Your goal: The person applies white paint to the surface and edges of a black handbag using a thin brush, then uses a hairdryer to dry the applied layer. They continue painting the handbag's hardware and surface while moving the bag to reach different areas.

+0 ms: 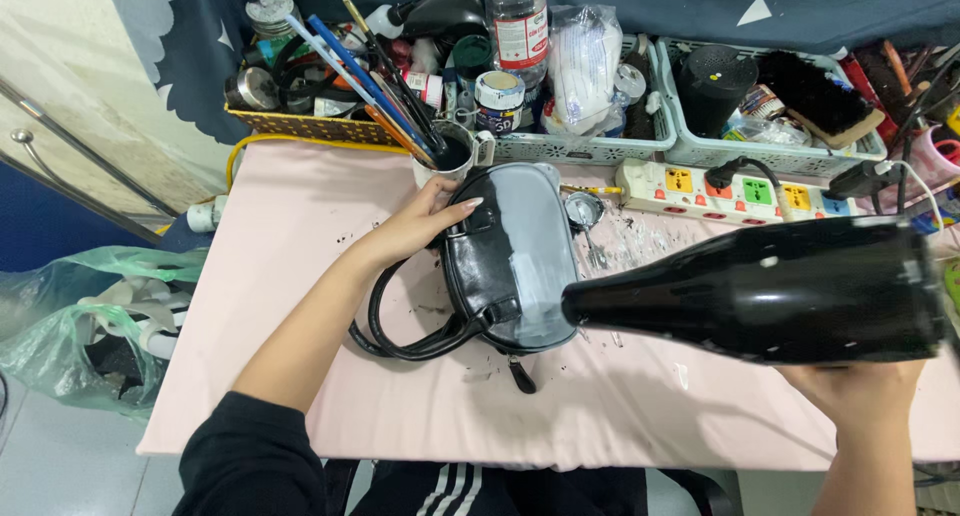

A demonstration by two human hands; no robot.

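Glossy black leather handbag (505, 261) lying on the pink cloth-covered table (300, 306), left hand (415, 226) on its left edge, black conical-nozzled hair dryer (770, 291) at its right, white power strip (730, 191) behind, cup of brushes (445, 156) behind the hand

— Where was there room on the table (300, 276)?

— The near strip of pink cloth in front of the black handbag (510, 266) lay open, and so did the left part, apart from the left hand (415, 226) and its forearm crossing it.

— And the back?

— Crowded. A cup of brushes (445, 156) stood just behind the bag, with baskets (600, 151) of bottles and jars along the rear edge and a power strip (730, 191) right of them.

— The right side?

— The black hair dryer (780, 291), held up by the right hand (860, 391), spanned it, its nozzle almost at the bag. Passage lay beneath and in front of it.
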